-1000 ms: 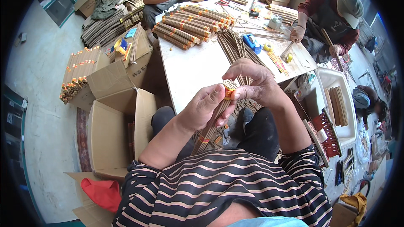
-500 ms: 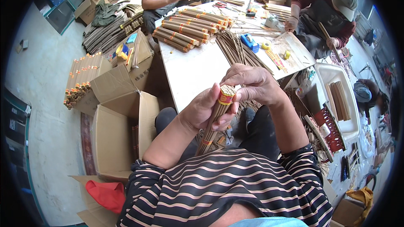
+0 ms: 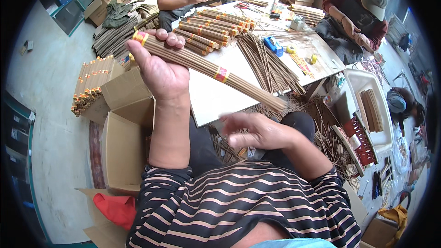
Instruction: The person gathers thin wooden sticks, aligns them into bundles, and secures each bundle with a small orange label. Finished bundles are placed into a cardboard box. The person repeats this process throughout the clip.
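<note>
Moved to ten o'clock, the left hand [image 3: 161,66] grips a banded stick bundle [image 3: 200,63], likely steadying it; right hand [image 3: 257,131] open at four.

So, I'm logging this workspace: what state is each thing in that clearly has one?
Stick bundle, banded twice, held at a slant
Left hand, closed around the bundle near its left end
Right hand, open, empty, blurred
Stacked bundles, banded, lying on the table
Loose sticks, unbanded, fanned out
Near cardboard box, open
White tub, uncovered, partly filled
Red cloth, crumpled
</note>
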Demonstrator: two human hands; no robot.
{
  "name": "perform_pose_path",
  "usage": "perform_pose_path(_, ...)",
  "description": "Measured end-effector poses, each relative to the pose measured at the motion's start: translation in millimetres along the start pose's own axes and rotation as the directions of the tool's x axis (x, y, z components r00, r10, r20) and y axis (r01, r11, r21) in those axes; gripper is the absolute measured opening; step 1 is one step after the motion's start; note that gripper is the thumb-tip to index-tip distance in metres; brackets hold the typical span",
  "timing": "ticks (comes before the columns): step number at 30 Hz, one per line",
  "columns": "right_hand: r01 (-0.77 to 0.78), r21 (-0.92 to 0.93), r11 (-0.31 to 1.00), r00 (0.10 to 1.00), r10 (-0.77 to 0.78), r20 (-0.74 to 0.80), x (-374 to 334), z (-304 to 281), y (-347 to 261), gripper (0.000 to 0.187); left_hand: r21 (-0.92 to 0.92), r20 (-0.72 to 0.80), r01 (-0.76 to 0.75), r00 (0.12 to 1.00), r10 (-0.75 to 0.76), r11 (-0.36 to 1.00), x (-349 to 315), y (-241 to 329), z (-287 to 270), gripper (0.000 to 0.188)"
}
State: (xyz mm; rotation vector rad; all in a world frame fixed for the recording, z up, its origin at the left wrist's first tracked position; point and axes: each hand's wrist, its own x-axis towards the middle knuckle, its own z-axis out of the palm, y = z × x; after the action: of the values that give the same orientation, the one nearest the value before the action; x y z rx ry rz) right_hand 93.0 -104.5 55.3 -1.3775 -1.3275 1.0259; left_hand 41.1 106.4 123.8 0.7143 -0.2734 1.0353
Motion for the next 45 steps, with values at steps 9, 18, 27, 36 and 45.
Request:
perform_pose_path(9,0.716,0.188,0.673,0.515,-0.326,-0.793,31.0,-14.0,27.9,0.036,0.016,-0.265,0.336,0.91,-0.32,0.942,-72.1,-53.0,-51.9,0.038)
perform_pose_path(18,0.302,0.116,0.946,0.693,-0.134,-0.708,103.2,-62.2,50.7,0.021,0.173,-0.421,0.879,0.474,-0.773,0.444,-130.8,-54.5,-106.2,0.022)
perform_pose_path(27,0.057,0.075,0.996,0.772,0.004,-0.636,130.2,-50.6,81.7,0.024,0.443,-0.291,0.655,0.751,-0.593,0.612,-108.3,-35.9,-114.5,0.037)
perform_pose_path(36,-0.128,-0.162,0.979,0.953,0.076,-0.294,80.1,-1.4,37.6,0.029,0.545,0.071,0.217,0.95,-0.303,0.81,-44.7,-17.6,-57.2,0.052)
perform_pose_path(45,-0.243,0.414,0.877,0.966,0.257,0.021,49.9,10.4,13.8,0.02,0.079,-0.025,0.469,0.883,-0.469,0.879,-50.2,-13.9,-27.4,0.018)
